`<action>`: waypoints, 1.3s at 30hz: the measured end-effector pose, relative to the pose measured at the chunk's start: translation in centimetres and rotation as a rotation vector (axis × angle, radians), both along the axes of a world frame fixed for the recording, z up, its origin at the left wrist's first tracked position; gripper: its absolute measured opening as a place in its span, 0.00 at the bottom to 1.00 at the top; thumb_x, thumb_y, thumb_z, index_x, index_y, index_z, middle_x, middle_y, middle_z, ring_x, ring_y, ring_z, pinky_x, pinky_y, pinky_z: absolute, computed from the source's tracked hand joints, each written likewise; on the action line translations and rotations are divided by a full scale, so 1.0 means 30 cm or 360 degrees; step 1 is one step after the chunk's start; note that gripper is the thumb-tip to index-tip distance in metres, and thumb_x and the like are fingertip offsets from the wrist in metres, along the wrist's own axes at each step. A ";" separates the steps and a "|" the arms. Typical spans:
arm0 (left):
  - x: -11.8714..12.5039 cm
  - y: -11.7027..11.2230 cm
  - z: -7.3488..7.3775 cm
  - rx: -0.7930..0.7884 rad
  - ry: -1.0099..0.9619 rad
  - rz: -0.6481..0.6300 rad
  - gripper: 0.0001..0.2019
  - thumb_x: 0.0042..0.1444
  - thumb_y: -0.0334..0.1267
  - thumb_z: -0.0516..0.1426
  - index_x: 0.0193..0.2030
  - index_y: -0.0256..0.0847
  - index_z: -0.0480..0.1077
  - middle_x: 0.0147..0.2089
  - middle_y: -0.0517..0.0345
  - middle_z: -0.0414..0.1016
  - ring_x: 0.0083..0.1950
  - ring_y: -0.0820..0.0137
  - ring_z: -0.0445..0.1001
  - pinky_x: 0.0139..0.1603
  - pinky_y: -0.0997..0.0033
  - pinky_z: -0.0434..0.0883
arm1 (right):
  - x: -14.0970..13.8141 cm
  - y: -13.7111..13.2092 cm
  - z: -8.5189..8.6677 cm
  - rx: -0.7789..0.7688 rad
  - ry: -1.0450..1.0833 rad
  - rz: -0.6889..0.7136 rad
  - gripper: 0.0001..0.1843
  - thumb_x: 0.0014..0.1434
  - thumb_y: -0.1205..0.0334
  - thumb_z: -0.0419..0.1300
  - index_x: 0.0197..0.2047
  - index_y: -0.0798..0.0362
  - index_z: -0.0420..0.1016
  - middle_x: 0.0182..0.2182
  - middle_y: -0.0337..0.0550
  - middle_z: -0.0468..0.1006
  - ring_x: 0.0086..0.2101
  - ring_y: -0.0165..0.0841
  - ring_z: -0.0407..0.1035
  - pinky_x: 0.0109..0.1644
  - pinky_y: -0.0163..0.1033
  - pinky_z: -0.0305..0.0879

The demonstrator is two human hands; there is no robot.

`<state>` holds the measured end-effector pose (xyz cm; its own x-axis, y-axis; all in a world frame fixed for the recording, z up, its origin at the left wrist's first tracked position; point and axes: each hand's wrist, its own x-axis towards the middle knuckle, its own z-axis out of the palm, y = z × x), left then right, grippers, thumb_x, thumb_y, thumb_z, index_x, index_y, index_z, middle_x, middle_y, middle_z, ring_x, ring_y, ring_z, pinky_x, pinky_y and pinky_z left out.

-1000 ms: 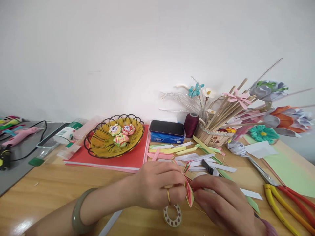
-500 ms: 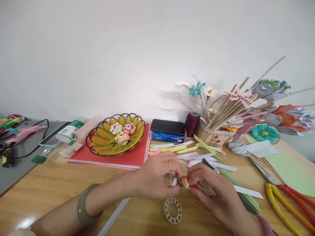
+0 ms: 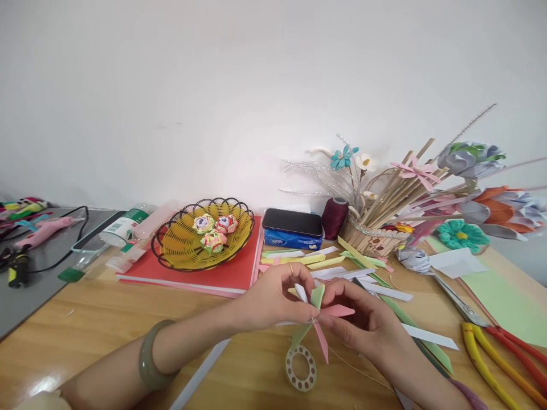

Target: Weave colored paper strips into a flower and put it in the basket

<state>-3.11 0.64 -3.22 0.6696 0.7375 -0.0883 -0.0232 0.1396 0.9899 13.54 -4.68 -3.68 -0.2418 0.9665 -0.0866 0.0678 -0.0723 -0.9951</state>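
Observation:
Between my two hands is a small bundle of folded paper pieces (image 3: 317, 296), green, pink and white, fanned out like petals. My left hand (image 3: 273, 299) pinches it from the left, thumb on its middle. From the right, my right hand (image 3: 363, 319) grips the same bundle with thumb and fingers; the fingertips are partly hidden behind the paper. A thin thread (image 3: 363, 373) runs over the table below my right hand. Just under the bundle lies a pale ring with round holes (image 3: 289, 370), one green piece hanging down to its edge.
Folded paper strips (image 3: 329, 263) lie behind my hands. At the back are a yellow basket (image 3: 179, 245) with paper flowers, a phone (image 3: 293, 222) on a blue pack and a thread spool (image 3: 334, 218). Scissors (image 3: 470, 312) lie at right near a flower-filled holder (image 3: 367, 239).
The bundle has turned and its pink and green pieces now show spread outwards. My hands have shifted slightly, still close together.

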 end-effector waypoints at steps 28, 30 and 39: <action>0.024 -0.049 0.024 0.0559 0.0315 0.0307 0.07 0.40 0.32 0.64 0.25 0.38 0.68 0.29 0.61 0.71 0.36 0.71 0.70 0.42 0.69 0.66 | 0.016 -0.016 0.022 0.0786 -0.0778 -0.0133 0.05 0.53 0.68 0.52 0.28 0.50 0.62 0.22 0.33 0.63 0.24 0.28 0.61 0.27 0.33 0.59; 0.024 -0.044 0.020 0.0404 0.0234 0.0267 0.09 0.38 0.32 0.65 0.24 0.38 0.68 0.28 0.61 0.72 0.35 0.71 0.71 0.42 0.70 0.67 | 0.019 -0.016 0.028 0.0797 -0.0779 -0.0099 0.05 0.54 0.68 0.52 0.28 0.50 0.62 0.22 0.34 0.64 0.24 0.28 0.61 0.27 0.33 0.60; 0.022 -0.039 0.004 0.0318 0.0173 0.0218 0.10 0.37 0.35 0.65 0.25 0.37 0.69 0.29 0.59 0.73 0.32 0.72 0.71 0.34 0.73 0.69 | 0.025 -0.015 0.039 0.1047 -0.0769 -0.0040 0.08 0.55 0.69 0.54 0.26 0.50 0.62 0.23 0.35 0.66 0.24 0.28 0.62 0.26 0.33 0.60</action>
